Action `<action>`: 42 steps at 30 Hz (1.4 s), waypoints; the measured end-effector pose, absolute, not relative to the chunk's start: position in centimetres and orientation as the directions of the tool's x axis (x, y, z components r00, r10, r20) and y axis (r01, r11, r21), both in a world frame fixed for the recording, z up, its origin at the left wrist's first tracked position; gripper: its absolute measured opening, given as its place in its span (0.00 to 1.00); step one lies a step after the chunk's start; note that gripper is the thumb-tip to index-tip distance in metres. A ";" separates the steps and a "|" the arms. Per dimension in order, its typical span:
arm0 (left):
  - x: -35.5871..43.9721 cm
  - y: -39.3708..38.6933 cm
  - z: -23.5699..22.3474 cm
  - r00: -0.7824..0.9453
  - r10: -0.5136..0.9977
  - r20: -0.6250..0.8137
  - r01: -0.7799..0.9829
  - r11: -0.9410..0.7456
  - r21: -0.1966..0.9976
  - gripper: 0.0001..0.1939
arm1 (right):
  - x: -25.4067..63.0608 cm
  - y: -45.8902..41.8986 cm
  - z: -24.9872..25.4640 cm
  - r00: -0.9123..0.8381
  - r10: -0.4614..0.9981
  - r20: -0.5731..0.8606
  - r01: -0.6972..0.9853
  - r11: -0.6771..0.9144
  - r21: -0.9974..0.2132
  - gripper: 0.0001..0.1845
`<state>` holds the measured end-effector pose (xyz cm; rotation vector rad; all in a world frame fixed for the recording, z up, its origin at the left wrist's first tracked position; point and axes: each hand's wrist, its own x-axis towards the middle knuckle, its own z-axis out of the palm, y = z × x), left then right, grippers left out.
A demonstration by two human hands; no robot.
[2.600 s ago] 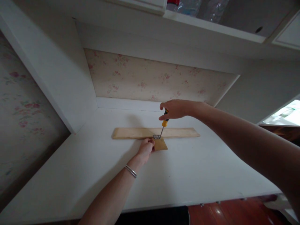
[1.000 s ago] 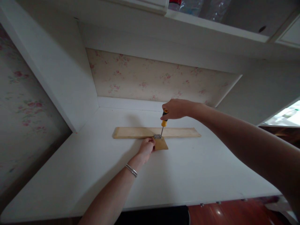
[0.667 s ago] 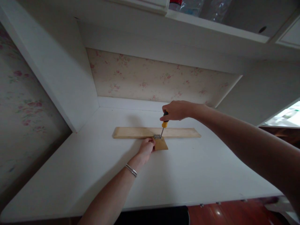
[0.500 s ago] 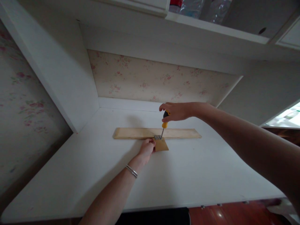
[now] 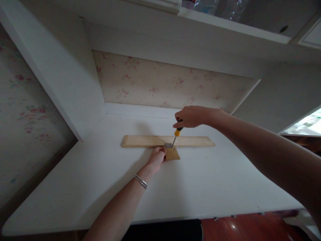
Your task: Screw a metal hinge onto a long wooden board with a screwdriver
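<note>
A long pale wooden board [image 5: 142, 141] lies flat across the white desktop. Against its near edge sits a small tan wooden piece [image 5: 172, 154], and a metal hinge [image 5: 168, 145] spans the place where the two meet. My left hand [image 5: 157, 156] pinches the small piece at its left side, close to the hinge. In my right hand [image 5: 192, 116] is a screwdriver [image 5: 177, 132] with a black and yellow handle. Its shaft slants down and its tip reaches the right end of the hinge. Whether a screw is under the tip is too small to make out.
The white desktop [image 5: 220, 187] runs to a rounded front edge. A white side panel [image 5: 60, 67] rises at the left, and an overhead shelf [image 5: 233, 27] holds clear plastic bottles. Flowered wallpaper [image 5: 152, 83] covers the back. Reddish floor [image 5: 230, 227] shows below.
The fingers of my right hand have curled over and turned on the screwdriver handle, which leans slightly more to the right. My left hand stays on the small piece.
</note>
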<state>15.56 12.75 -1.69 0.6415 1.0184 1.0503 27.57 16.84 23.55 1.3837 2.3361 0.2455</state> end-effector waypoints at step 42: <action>15.6 12.7 -1.6 0.143 0.922 -0.359 -0.413 0.386 0.825 0.03 | 27.9 16.2 23.5 -0.425 0.886 -0.187 0.820 0.464 0.336 0.28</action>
